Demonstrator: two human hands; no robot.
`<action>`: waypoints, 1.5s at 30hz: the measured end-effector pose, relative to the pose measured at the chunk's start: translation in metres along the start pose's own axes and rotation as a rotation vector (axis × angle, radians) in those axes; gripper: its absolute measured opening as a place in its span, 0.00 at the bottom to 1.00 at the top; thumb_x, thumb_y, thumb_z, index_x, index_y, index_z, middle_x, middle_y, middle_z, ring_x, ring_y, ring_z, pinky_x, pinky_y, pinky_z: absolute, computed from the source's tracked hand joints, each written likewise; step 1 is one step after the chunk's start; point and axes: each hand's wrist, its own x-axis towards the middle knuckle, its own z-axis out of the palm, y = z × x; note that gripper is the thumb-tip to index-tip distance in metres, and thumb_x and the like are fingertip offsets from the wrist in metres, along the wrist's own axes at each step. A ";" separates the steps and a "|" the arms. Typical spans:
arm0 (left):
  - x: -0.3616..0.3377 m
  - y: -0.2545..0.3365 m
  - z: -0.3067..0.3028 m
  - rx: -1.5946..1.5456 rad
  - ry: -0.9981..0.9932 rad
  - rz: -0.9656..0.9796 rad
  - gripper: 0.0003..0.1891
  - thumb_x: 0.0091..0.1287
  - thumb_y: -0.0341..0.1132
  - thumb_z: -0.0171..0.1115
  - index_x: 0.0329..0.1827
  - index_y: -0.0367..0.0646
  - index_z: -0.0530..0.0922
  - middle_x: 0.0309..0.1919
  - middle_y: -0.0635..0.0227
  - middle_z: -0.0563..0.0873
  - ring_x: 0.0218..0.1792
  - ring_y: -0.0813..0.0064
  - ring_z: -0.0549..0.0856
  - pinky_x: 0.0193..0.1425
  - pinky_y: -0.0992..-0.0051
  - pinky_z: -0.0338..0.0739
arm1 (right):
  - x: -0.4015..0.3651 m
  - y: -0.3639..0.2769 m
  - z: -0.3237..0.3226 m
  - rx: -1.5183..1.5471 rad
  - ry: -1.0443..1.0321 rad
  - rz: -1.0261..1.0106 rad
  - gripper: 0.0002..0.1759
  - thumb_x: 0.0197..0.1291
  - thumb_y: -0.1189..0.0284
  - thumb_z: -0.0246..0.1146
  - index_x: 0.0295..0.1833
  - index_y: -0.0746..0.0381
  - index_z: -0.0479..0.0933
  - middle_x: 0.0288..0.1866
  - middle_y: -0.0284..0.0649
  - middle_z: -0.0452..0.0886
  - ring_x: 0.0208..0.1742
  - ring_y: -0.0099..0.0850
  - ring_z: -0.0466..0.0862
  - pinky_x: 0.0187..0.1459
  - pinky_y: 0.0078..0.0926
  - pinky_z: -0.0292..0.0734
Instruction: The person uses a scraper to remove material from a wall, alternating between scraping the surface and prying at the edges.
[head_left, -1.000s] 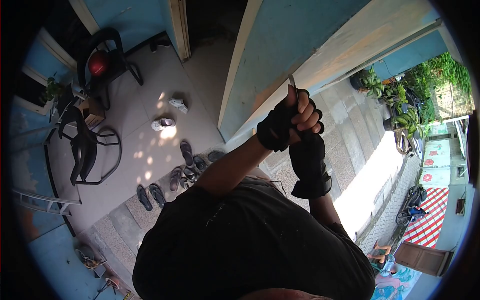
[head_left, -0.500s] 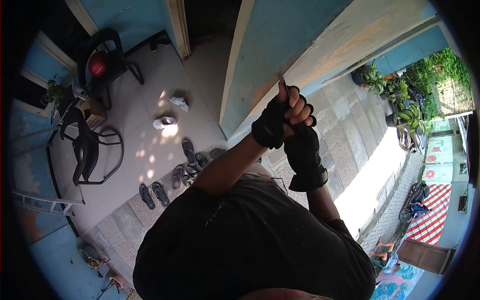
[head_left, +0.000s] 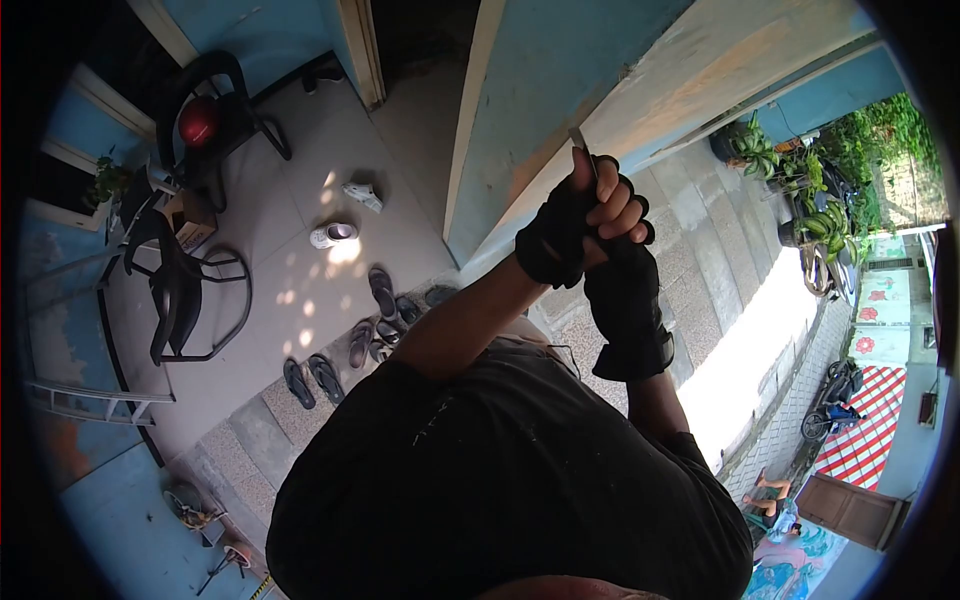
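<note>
Both my hands wear black fingerless gloves and are raised together in front of the wall. My left hand (head_left: 556,228) is closed, its thumb pointing up along the tool. Pressed against it, my right hand (head_left: 622,275) is closed too, with bare fingertips showing. From the top of the grip sticks a thin flat metal blade of a scraper (head_left: 577,139); its handle is hidden in the hands. The blade tip meets or nearly meets the edge of a blue and cream wall (head_left: 640,115) with worn, patchy paint.
Black chairs (head_left: 185,290), one with a red helmet (head_left: 199,122), stand left. Sneakers (head_left: 333,235) and several sandals (head_left: 324,380) lie on the floor. Plants (head_left: 825,220) and a motorcycle (head_left: 832,400) are on the right. A person (head_left: 775,508) sits at lower right.
Both hands and the scraper have moved a little up and to the right along the wall edge. The grip looks the same. The whole view has shifted slightly.
</note>
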 end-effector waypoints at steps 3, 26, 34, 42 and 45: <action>0.019 0.004 0.011 -0.017 -0.056 -0.011 0.27 0.75 0.60 0.34 0.34 0.48 0.72 0.17 0.79 0.65 0.24 0.80 0.69 0.46 0.67 0.72 | 0.008 -0.011 -0.008 -0.052 0.022 -0.074 0.14 0.66 0.74 0.61 0.56 0.63 0.76 0.27 0.33 0.81 0.27 0.21 0.79 0.30 0.22 0.73; 0.017 0.010 0.001 0.053 -0.064 0.026 0.27 0.75 0.60 0.33 0.34 0.49 0.72 0.16 0.78 0.63 0.22 0.81 0.68 0.44 0.68 0.72 | 0.020 -0.012 -0.005 0.035 0.042 -0.143 0.11 0.65 0.71 0.62 0.51 0.62 0.78 0.29 0.41 0.83 0.32 0.31 0.86 0.35 0.27 0.78; 0.050 0.013 0.031 0.006 -0.164 -0.004 0.26 0.77 0.58 0.33 0.36 0.48 0.72 0.17 0.78 0.65 0.24 0.80 0.70 0.46 0.68 0.73 | 0.027 -0.027 -0.014 0.004 0.077 -0.098 0.13 0.65 0.75 0.61 0.55 0.62 0.77 0.37 0.41 0.83 0.38 0.29 0.85 0.39 0.25 0.78; 0.004 0.013 -0.009 -0.052 -0.047 0.019 0.27 0.76 0.59 0.32 0.33 0.48 0.71 0.15 0.78 0.64 0.22 0.80 0.69 0.45 0.68 0.73 | 0.013 -0.006 0.009 -0.068 -0.062 0.029 0.14 0.66 0.77 0.59 0.57 0.65 0.76 0.44 0.41 0.83 0.46 0.26 0.82 0.47 0.24 0.77; 0.025 0.012 0.008 -0.042 -0.092 0.017 0.27 0.76 0.59 0.31 0.33 0.48 0.71 0.16 0.78 0.64 0.23 0.80 0.69 0.45 0.68 0.73 | 0.019 -0.024 -0.004 0.044 0.017 -0.067 0.15 0.67 0.77 0.59 0.58 0.64 0.76 0.43 0.40 0.82 0.44 0.26 0.81 0.45 0.25 0.77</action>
